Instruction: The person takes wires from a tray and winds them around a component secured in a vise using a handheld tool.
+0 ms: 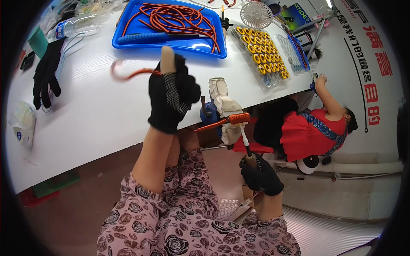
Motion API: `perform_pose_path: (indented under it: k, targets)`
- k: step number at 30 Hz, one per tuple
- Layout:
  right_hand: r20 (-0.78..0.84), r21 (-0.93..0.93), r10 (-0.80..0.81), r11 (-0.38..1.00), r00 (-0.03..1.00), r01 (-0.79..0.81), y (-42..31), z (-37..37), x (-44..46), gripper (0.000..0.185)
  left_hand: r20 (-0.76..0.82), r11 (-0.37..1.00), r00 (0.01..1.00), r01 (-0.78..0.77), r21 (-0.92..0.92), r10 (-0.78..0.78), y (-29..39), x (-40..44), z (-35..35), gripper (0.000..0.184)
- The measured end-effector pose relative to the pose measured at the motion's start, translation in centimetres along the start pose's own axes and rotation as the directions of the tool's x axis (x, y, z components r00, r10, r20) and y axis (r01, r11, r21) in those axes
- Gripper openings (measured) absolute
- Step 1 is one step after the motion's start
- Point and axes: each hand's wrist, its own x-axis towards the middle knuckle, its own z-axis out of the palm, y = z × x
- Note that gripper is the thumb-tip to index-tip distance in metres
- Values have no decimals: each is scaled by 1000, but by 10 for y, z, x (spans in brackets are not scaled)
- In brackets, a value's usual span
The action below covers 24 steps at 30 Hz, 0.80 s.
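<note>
Clenches the left grip (174, 96) around orange wire (147, 70) above the surface (85, 94), thumb up. Grasps a white-shafted tool (246, 141) in the right grip (262, 176), reaching up to the orange coil (239, 118) by the cloth-padded vise (228, 106) at the surface's edge. Has 1 blue tray (171, 50) beyond.

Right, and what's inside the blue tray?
Inside the blue tray are a loose tangle of orange cords and a long blue-handled tool lying in front. The cords cover parts of the tray's floor, so I can't tell whether anything small lies beneath them.
</note>
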Motion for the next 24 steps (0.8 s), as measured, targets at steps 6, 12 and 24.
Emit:
perform_pose_path:
  k: [6,12,24]
  targets:
    - [-22,-63,2,998,1000,-3,-3,1,-1,15,-30,997,997,-69,36,70,1,-73,-13,24]
    - [-65,-47,14,999,998,-17,-4,2,-8,16,-98,979,977,-180,97,189,5,-50,20,23]
    - [-82,-85,-4,996,997,-3,-6,-2,-5,15,34,952,958,278,131,-284,-37,78,34,28]
